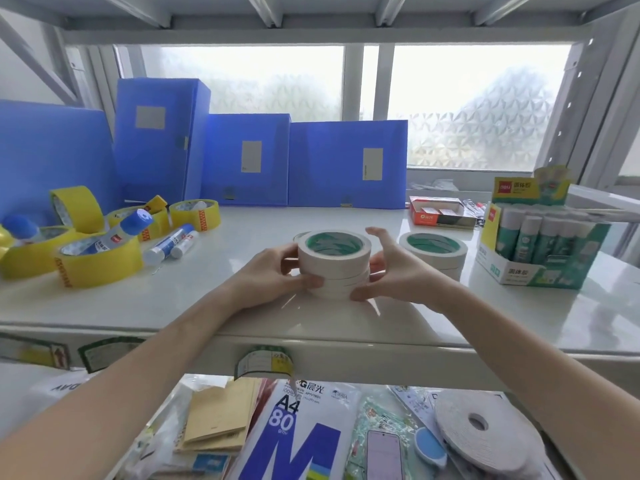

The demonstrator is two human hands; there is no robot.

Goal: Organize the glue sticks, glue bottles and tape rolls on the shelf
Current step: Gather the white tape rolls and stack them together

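Dead center on the shelf (346, 323), the stack of white double-sided tape rolls (334, 263) stands upright, axis vertical, green cores showing down the middle. The left hand (277, 275) is clamped on it from 9 o'clock and the right hand (391, 268) from 3, thumbs pinching low, so both are equally close. A second stack of white tape rolls (434, 252) sits just beside it at 3 o'clock, probably where this one's meant to line up. At 9 o'clock: yellow tape rolls (98, 261) jumbled with glue bottles (117, 233). Glue stick box (533, 237) far at 3.
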